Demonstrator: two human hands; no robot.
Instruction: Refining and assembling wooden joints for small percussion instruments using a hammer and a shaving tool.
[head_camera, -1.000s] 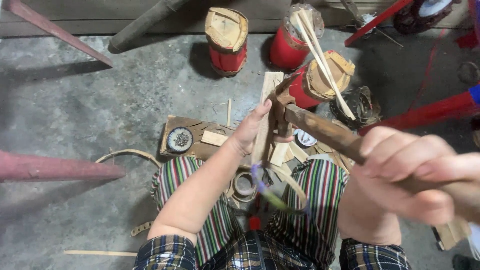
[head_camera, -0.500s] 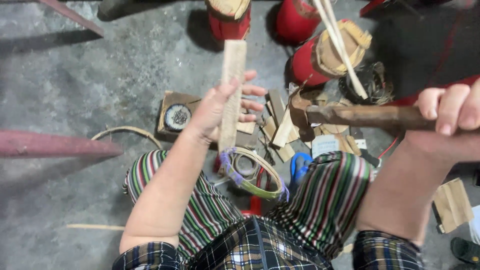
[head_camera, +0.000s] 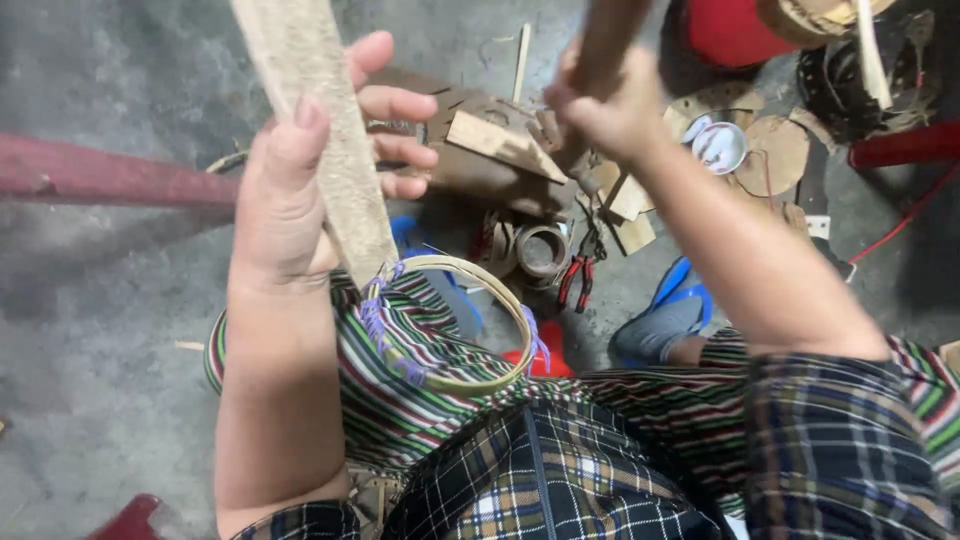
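Head view: the left hand has lifted the flat wooden slat closer, fingers wrapped around it above the lap. The right hand has swung its wooden handle upright, fist clenched. A bamboo hoop rests on the striped knee.

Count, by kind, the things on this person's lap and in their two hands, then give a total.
Flat wooden slat, in the left hand: 1
Wooden handle, in the right hand: 1
Bamboo ring on the lap: 1
Total: 3
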